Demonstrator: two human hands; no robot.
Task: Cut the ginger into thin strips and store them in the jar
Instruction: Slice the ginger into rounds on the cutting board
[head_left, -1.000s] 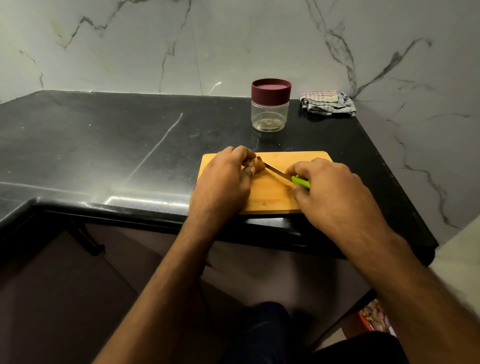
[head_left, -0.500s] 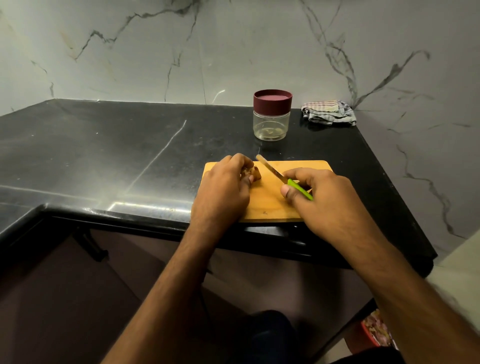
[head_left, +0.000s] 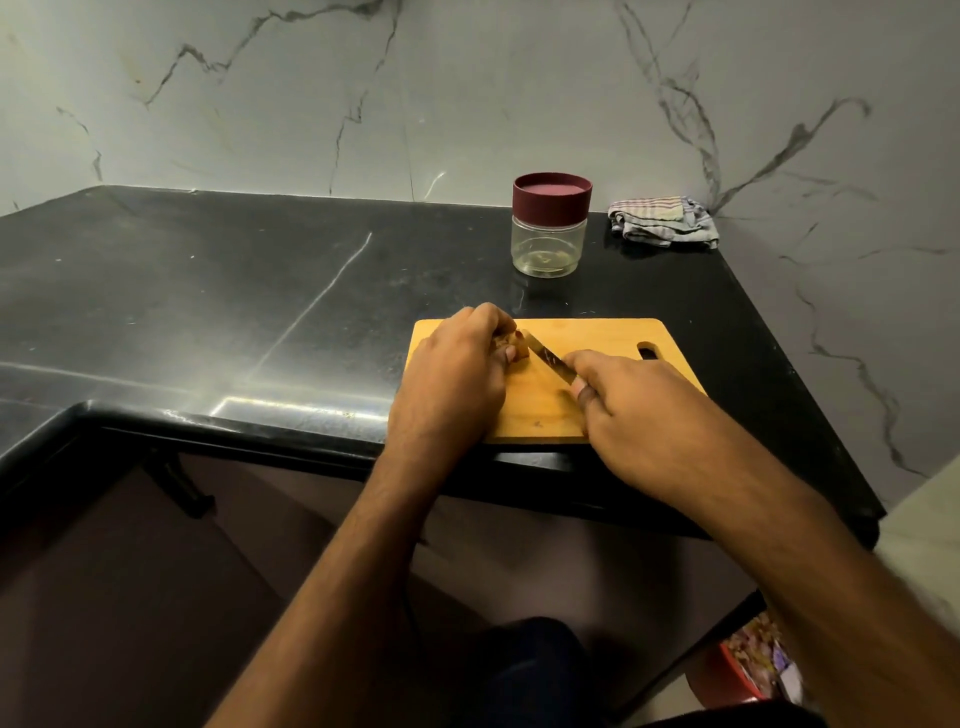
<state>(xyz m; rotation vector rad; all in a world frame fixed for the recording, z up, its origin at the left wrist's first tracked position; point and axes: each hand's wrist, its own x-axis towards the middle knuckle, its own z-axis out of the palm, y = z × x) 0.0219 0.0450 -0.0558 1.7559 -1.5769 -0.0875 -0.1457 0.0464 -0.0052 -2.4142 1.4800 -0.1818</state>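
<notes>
The left hand (head_left: 457, 374) has its grip curled round the ginger (head_left: 517, 345), pinning it on the wooden cutting board (head_left: 597, 338). The right hand's (head_left: 639, 410) grip clasps the knife (head_left: 550, 361), blade against the ginger. Behind, the lidded jar (head_left: 549, 226) stands on the black table (head_left: 260, 291).

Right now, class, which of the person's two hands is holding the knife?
The right hand grips the knife; the left hand instead pins the ginger on the cutting board.
</notes>
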